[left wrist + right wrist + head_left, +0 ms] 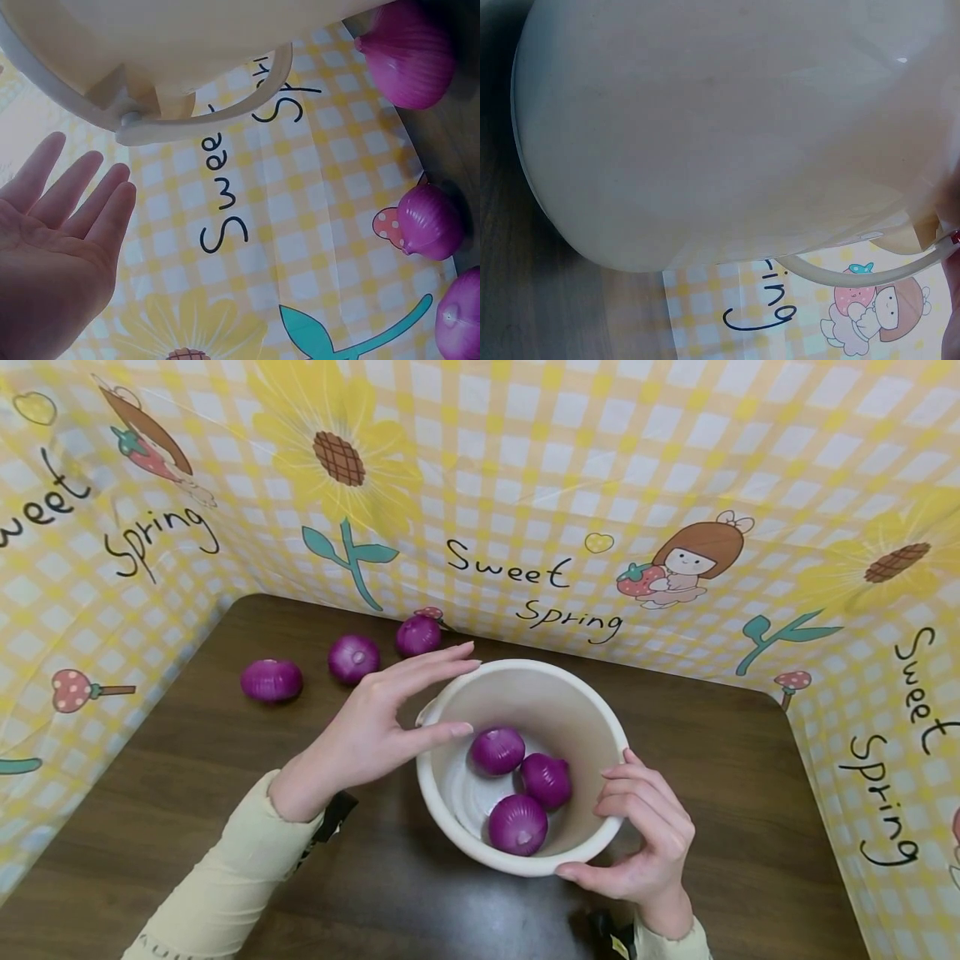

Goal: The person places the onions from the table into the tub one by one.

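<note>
A cream plastic bucket point(525, 864) stands on the table with three red onions in it: one at the back point(497, 751), one at the right point(546, 781) and one in front point(518, 824). At the bucket's left rim is my left hand point(367, 722), its fingers and thumb stretched out and nothing held. In the left wrist view these fingers point(79, 187) look straight beside the rim and handle point(217, 124). My right hand point(648, 831) grips the rim on the right, thumb toward the near side. The right wrist view is mostly filled by the bucket's outer wall point(705, 150).
Three more red onions lie on the brown table point(720, 827) at the back left: the leftmost point(272, 681), the middle one point(354, 659) and the one by the wall point(418, 636). A yellow checked cloth point(480, 460) surrounds the table's back and sides.
</note>
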Motion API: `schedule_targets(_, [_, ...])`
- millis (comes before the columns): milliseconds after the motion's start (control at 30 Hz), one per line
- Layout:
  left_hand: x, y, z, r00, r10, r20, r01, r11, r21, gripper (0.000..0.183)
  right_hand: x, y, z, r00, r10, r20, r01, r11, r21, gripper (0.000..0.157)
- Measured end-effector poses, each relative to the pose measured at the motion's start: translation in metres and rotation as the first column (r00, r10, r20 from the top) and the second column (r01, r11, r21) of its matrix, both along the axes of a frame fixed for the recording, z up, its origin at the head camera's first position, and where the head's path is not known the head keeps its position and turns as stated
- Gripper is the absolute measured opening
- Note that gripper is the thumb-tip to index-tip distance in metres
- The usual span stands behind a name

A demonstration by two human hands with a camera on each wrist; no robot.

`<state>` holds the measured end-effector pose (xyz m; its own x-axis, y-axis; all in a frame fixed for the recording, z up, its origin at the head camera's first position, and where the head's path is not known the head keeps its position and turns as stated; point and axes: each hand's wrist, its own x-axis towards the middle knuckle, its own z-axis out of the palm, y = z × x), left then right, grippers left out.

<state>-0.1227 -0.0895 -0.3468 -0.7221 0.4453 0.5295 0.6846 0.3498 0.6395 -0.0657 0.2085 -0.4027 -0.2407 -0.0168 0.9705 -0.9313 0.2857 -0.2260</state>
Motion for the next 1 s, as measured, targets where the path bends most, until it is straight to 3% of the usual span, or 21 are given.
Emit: schedule_targets(1000, [-0.030, -0.005, -0.008, 0.996, 0.086, -0.021, -0.086, 0.996, 0.004, 0.061, -0.001, 0.000, 0.001, 1.000, -0.001, -0.007, 0.001, 1.000, 0.002, 0.065])
